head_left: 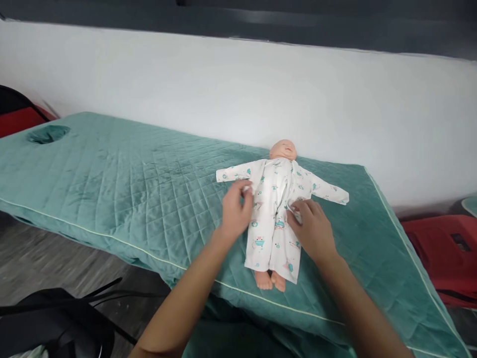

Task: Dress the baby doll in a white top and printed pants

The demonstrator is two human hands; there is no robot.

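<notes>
A baby doll (283,150) lies on its back on the green quilted bed cover (149,184), its head toward the wall and its bare feet toward me. It wears a white printed gown (261,238) with both sleeves spread sideways. My left hand (237,206) is closed at the gown's side, just below the sleeve on the left, with fabric pinched at its fingertips. On the other side, my right hand (311,223) pinches a bit of the gown's front near the doll's waist.
Behind the bed stands a white wall (186,84). A hole (48,134) is in the cover at the far left. Red objects are beyond both bed ends, one a red case (443,248) at right. A black bag (52,323) sits at the lower left.
</notes>
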